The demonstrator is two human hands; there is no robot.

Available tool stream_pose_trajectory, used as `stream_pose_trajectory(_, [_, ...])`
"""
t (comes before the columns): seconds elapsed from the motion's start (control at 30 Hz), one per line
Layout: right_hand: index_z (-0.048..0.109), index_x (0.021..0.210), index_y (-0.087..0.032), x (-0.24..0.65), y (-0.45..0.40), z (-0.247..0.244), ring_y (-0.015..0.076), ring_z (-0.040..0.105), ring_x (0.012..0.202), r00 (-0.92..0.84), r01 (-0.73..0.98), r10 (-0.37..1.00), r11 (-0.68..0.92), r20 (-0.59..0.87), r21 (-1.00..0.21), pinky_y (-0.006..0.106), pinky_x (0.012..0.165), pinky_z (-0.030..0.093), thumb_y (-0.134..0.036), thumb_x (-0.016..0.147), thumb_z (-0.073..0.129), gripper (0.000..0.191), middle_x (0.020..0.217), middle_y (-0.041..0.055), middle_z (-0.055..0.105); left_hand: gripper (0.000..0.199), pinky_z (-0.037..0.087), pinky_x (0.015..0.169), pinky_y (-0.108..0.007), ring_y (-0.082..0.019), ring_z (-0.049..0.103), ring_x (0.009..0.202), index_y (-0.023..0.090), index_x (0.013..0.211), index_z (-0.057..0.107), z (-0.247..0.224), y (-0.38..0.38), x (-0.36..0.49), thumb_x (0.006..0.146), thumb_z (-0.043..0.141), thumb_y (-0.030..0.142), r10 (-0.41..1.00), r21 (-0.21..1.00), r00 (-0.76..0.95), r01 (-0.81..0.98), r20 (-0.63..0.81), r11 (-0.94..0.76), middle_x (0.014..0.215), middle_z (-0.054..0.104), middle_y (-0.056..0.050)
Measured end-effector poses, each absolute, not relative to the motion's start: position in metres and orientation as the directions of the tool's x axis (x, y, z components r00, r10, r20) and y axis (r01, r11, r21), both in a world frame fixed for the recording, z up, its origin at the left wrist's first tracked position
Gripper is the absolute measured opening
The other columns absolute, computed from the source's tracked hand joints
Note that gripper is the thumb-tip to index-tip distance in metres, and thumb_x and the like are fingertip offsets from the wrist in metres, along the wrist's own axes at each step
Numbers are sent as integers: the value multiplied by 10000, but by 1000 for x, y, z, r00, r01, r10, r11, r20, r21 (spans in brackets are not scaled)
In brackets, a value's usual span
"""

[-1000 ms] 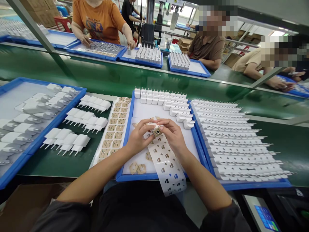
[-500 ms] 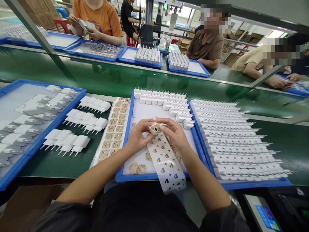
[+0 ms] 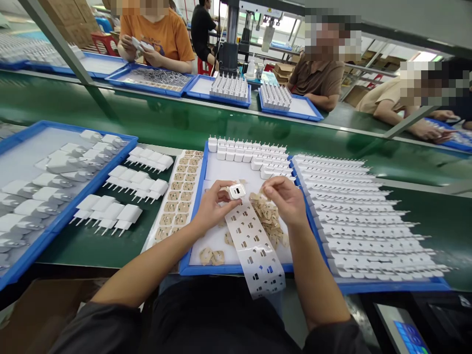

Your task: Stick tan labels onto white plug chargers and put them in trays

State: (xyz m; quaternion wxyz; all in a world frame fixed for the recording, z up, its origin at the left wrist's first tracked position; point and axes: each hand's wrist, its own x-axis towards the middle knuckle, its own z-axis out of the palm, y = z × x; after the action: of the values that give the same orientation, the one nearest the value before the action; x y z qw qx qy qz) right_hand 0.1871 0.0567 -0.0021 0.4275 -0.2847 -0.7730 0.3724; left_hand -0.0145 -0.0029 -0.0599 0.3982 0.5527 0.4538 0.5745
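Charger face [image 3: 236,191] now white, formerly tan

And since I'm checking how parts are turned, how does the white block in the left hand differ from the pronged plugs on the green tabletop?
The left hand holds the block; the plugs rest on the tabletop. The block turns a dark-slotted face to the camera; the plugs show plain sides. Prongs show on the plugs; none shows on the block. Both are white.

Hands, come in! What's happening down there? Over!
Left hand: holding small white block with dark slot. Right hand: pinching thin tan scrap. White strip with cutouts draped over front edge of blue-rimmed tray.
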Motion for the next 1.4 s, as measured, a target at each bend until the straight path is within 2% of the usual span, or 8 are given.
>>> stream_pose_trajectory(0.07, [597,941,-222,194,66,-6,165,606,751,-395,373,845,505,359,-778,301,693,476,-310,897,571,102,826,18,642,425,553,774,-309,-181,677,905,211,1152,515,-62,-2,-16,804,729,327,958,960,-78,56,277,-273,1087,658,-70])
stream_pose_trajectory(0.23, [652,770,-200,195,78,-21,189,577,729,-483,770,846,534,228,-350,318,673,412,-316,868,554,181,823,49,609,436,526,697,-275,-130,642,716,188,1146,504,-59,0,-14,803,719,350,931,931,-114,164,346,-326,919,668,-38])
stream_pose_trajectory(0.4, [655,833,-205,185,78,-25,180,563,685,-565,719,793,609,228,-335,305,640,391,-373,910,492,247,787,38,594,424,495,660,-253,-120,596,664,161,1146,531,-15,-8,-21,814,699,366,860,851,-187,349,475,-393,792,650,-18])
stream_pose_trajectory(0.53, [646,857,-217,180,70,-22,189,594,735,-629,700,763,639,148,-319,293,629,390,-341,920,459,234,813,36,638,431,490,749,-297,-148,596,752,178,1204,578,22,-47,-53,845,661,401,785,621,-121,688,608,-374,953,689,-57])
stream_pose_trajectory(0.7, [648,897,-233,173,56,-18,180,613,742,-663,684,742,656,102,-319,277,590,381,-335,931,441,233,840,29,667,402,453,872,-395,-251,589,921,179,1193,644,-11,-103,-123,874,601,419,789,296,-238,952,566,75,979,708,-77])
stream_pose_trajectory(0.9, [654,913,-232,169,49,-19,176,625,762,-685,676,727,659,49,-331,272,580,387,-289,917,459,202,874,25,686,400,411,826,-453,-346,540,1010,152,1133,687,-79,-128,-161,881,539,425,830,-51,-328,919,450,391,964,670,-138])
stream_pose_trajectory(1.13, [664,937,-223,171,53,-27,186,620,784,-636,700,764,630,106,-338,287,602,397,-228,906,480,187,944,51,690,434,420,863,-490,-370,480,1091,185,1267,601,-76,-121,-144,889,518,383,803,41,-396,905,445,424,1158,579,-172])
stream_pose_trajectory(1.4, [655,1016,-200,169,66,-42,212,599,938,-578,679,796,592,182,-433,319,773,451,-169,897,480,214,1003,72,660,364,422,994,-416,-269,543,1117,210,1205,631,-42,-35,-66,934,490,407,952,230,105,958,286,-174,1180,640,-93])
